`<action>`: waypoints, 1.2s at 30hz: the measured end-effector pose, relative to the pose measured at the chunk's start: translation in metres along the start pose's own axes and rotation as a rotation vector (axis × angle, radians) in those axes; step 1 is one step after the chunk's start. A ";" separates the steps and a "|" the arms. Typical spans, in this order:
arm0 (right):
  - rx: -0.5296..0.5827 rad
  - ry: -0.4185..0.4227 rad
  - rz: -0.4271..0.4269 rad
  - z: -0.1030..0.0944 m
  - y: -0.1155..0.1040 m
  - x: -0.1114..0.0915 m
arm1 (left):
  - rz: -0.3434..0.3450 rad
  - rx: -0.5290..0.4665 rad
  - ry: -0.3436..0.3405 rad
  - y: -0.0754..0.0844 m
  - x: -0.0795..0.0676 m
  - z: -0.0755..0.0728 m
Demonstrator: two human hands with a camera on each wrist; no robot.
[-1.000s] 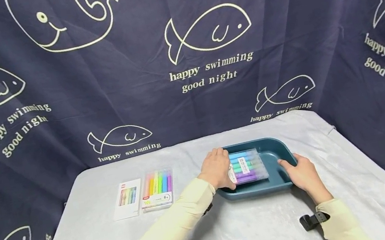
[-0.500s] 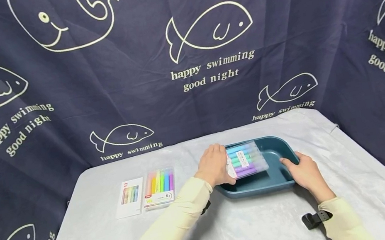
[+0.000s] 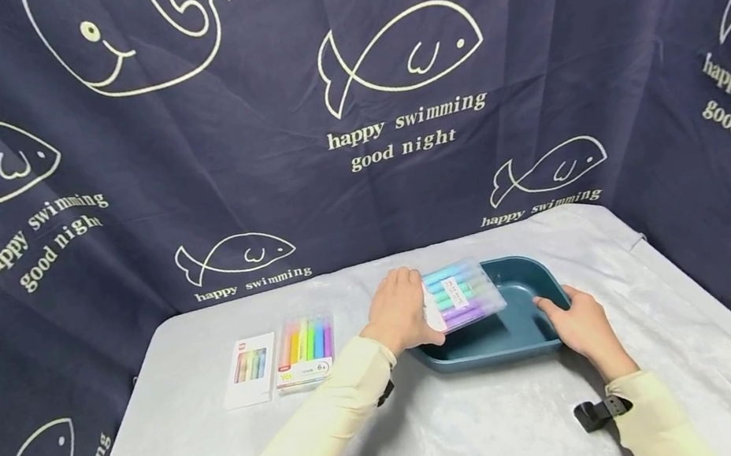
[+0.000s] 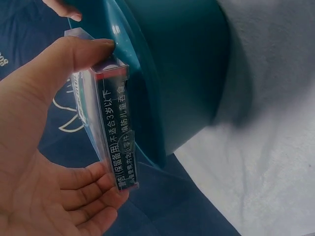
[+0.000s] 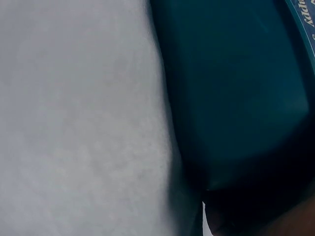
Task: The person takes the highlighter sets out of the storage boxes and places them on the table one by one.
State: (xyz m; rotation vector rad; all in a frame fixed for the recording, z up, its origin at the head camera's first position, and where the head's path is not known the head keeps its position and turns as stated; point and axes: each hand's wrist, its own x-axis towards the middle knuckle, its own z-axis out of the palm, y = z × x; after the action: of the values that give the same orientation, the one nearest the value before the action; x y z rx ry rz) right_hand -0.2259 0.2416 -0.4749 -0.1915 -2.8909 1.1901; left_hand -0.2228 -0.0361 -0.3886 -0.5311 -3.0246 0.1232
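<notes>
My left hand grips one end of a clear case of markers in blue, green and purple, tilted above the left part of a dark teal bin. In the left wrist view the thumb and fingertips pinch opposite edges of the marker case, whose printed end faces the camera. On the bin's right side, my right hand holds the rim, thumb inside and the other fingers outside. The right wrist view shows mostly the teal bin and a dark edge of the hand.
To the left lie a white box with coloured sticks printed on it and a clear case of rainbow highlighters, side by side. A pale cloth covers the table. Behind hangs a navy curtain with fish drawings.
The marker case has come up from inside the bin and tilted more, lifted by my left hand. My right hand keeps its hold on the rim. The view has shifted slightly.
</notes>
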 end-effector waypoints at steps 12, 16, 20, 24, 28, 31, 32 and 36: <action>0.005 -0.012 0.011 0.001 0.000 0.001 | -0.125 -0.089 0.048 -0.020 -0.008 0.003; 0.001 -0.021 0.016 0.001 0.001 0.001 | -0.149 -0.120 0.074 -0.025 -0.013 0.005; -0.006 -0.028 0.019 0.002 0.002 0.001 | -0.169 -0.131 0.088 -0.029 -0.018 0.006; -0.003 -0.027 0.020 0.002 0.001 0.001 | -0.177 -0.134 0.107 -0.033 -0.023 0.005; -0.001 -0.024 0.023 0.002 0.000 0.002 | -0.208 -0.176 0.107 -0.039 -0.027 0.005; -0.001 -0.023 0.027 0.001 0.000 0.002 | -0.246 -0.211 0.093 -0.043 -0.030 0.005; -0.001 -0.021 0.024 0.001 0.000 0.002 | -0.255 -0.216 0.093 -0.045 -0.032 0.005; 0.000 -0.017 0.020 0.001 0.000 0.002 | -0.285 -0.261 0.114 -0.050 -0.038 0.007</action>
State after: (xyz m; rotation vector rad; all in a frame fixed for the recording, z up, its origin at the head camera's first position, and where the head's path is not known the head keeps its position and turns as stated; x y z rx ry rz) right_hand -0.2276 0.2410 -0.4759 -0.2125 -2.9099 1.2013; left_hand -0.2045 -0.0969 -0.3931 -0.1095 -2.9783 -0.3093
